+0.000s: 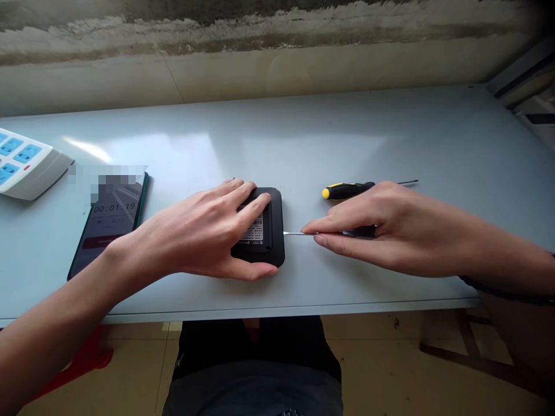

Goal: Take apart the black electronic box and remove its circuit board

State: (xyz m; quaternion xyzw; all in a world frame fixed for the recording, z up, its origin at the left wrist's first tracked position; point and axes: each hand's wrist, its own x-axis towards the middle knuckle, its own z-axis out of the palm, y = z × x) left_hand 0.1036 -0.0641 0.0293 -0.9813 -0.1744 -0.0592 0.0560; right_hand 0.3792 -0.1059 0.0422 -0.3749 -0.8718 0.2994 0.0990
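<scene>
A small black box (269, 231) with a white label lies near the front edge of the pale table (303, 133). My left hand (208, 231) rests on it, fingers on top and thumb along its near side, holding it down. My right hand (373, 231) pinches a thin metal tool (297, 233) whose tip touches the box's right side. Behind my right hand lies a screwdriver (347, 189) with a black and yellow handle, partly hidden by the hand.
A phone (110, 225) showing a timer lies at the left. A white power strip (26, 164) with blue sockets sits at the far left edge. A stained wall runs behind the table. My knees show below the table's front edge.
</scene>
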